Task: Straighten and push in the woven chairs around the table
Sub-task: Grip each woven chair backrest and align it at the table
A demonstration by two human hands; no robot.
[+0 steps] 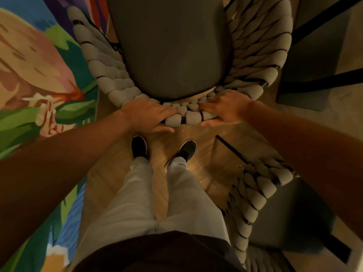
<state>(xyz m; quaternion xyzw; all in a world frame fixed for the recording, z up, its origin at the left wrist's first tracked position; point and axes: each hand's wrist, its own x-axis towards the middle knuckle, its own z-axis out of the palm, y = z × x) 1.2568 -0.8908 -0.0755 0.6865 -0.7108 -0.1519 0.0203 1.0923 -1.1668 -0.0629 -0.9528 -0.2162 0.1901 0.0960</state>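
My left hand (148,116) and right hand (224,109) grip the grey rope-woven chair's (110,83) top rail, fingers wrapped over it, on wooden plank floor (161,150).

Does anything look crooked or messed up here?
Maybe one thing: the second woven chair at lower right sits at an angle to the chair both hands hold, left hand and right hand on its back rail. Nothing looks broken or spilled.

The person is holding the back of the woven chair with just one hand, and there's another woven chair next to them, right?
Not quite. Both hands hold it: the left hand and the right hand each have a grip on the top of the back of the woven chair, as the head view shows. The rest is right: another woven chair stands beside the person, to their right.
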